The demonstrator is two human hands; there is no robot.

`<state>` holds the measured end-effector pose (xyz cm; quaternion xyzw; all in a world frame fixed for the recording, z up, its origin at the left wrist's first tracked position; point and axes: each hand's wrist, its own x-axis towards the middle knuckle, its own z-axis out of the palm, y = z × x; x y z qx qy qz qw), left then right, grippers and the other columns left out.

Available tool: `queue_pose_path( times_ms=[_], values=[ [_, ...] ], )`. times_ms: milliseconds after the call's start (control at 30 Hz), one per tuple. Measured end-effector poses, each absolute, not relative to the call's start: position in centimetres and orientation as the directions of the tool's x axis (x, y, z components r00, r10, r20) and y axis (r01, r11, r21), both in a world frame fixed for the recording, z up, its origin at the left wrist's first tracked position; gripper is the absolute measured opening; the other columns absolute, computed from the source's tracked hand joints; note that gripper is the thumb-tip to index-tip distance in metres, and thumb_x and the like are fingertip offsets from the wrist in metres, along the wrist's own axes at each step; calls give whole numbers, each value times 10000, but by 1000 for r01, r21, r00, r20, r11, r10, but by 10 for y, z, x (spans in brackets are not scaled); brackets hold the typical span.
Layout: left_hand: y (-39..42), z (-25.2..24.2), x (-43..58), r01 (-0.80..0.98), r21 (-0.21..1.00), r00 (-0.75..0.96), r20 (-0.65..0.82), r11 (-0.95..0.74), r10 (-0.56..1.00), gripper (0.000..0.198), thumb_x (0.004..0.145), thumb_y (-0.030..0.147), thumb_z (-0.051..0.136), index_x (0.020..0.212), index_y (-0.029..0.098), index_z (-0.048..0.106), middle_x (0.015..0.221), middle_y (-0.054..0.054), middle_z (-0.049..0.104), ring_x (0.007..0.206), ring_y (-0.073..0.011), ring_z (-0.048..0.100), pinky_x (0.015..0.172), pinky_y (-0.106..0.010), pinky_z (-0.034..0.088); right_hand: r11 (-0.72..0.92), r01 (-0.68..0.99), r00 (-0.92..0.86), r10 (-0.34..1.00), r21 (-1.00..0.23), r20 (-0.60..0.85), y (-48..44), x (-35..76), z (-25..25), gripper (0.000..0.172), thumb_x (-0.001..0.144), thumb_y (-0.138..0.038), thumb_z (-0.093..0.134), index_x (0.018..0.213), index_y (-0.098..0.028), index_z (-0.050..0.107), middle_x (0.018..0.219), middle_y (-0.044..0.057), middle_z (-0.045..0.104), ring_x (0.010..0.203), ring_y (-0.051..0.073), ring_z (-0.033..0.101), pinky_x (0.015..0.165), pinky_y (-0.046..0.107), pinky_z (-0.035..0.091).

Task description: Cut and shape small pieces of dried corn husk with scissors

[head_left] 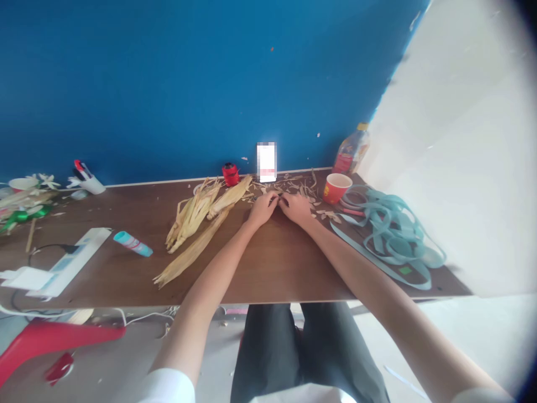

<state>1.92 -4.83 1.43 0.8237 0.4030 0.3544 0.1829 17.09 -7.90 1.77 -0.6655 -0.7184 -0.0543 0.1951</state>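
Note:
My left hand (265, 207) and my right hand (296, 207) meet above the middle of the brown table, fingertips pinched close together. Whatever is between the fingers is too small and dark to make out. Torn scraps of dried husk (302, 187) lie scattered just beyond and beside both hands. Left of my left hand are dried corn husks (195, 215) in a bundle, another husk piece (230, 197), and a long flat husk strip (193, 252) nearer the front edge.
Right of my hands stand a red paper cup (335, 190), a bottle (351, 150) and a pile of pale blue ribbon (390, 229). A red container (230, 174) and a blurred upright phone-like object (267, 161) are by the wall. Leftward lie a glue stick (133, 244) and power strip (78, 263).

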Motion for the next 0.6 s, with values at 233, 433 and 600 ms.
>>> queue_pose_path(
  times_ms=[233, 433, 600],
  values=[
    [-49, 14, 20, 537, 599, 413, 428, -595, 804, 175, 918, 281, 460, 962, 200, 609, 932, -49, 684, 770, -165, 632, 732, -270, 474, 70, 983, -9, 942, -168, 337, -79, 171, 18, 350, 905, -367, 387, 947, -203, 692, 904, 105, 706, 843, 240, 622, 703, 293, 385],
    [-49, 15, 19, 522, 612, 413, 428, -594, 804, 174, 923, 279, 447, 962, 202, 598, 931, -46, 682, 772, -163, 632, 730, -267, 480, 104, 973, -29, 940, -204, 339, -80, 171, 18, 334, 905, -368, 391, 985, -222, 681, 919, 81, 710, 857, 231, 622, 710, 291, 388],
    [-50, 17, 19, 531, 606, 420, 420, -593, 805, 183, 927, 269, 436, 963, 194, 600, 937, -53, 683, 794, -169, 637, 757, -278, 486, 121, 965, -37, 941, -233, 336, -82, 169, 21, 334, 908, -378, 393, 1011, -223, 670, 927, 76, 711, 859, 227, 626, 711, 287, 385]
  ],
)
